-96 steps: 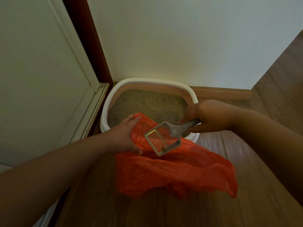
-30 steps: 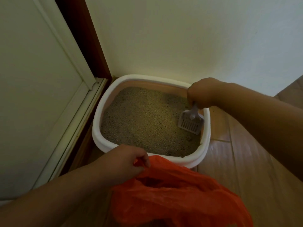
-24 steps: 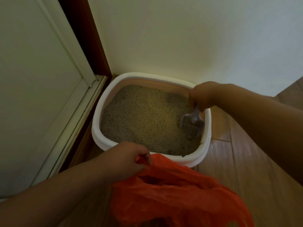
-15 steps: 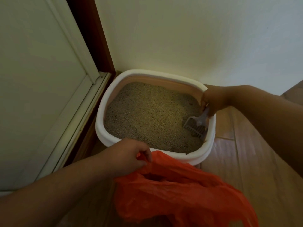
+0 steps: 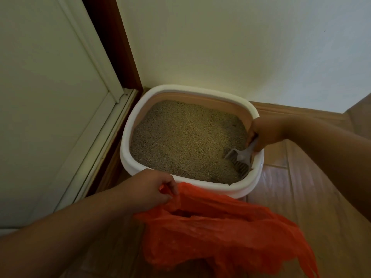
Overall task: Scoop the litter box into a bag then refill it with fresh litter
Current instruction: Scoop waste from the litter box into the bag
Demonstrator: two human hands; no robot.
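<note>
A white litter box (image 5: 128, 157) with a pinkish inner wall stands on the floor in the corner, filled with grey-tan litter (image 5: 186, 137). My right hand (image 5: 265, 133) grips the handle of a grey slotted scoop (image 5: 240, 159); its head is dug into the litter at the box's near right corner. My left hand (image 5: 148, 189) pinches the rim of an orange plastic bag (image 5: 220, 233), holding its mouth open just in front of the box. The bag's inside is dark and I cannot tell what it holds.
A white door (image 5: 50, 117) with a dark red-brown frame (image 5: 112, 43) stands left of the box. A cream wall (image 5: 220, 47) rises right behind it. Wooden floor (image 5: 297, 197) and a wooden skirting board (image 5: 291, 111) lie to the right.
Three seconds ago the scoop hung over the bag. It then went into the box's right side and has since slid toward the near right corner, sinking deeper into the litter. My left hand keeps holding the bag.
</note>
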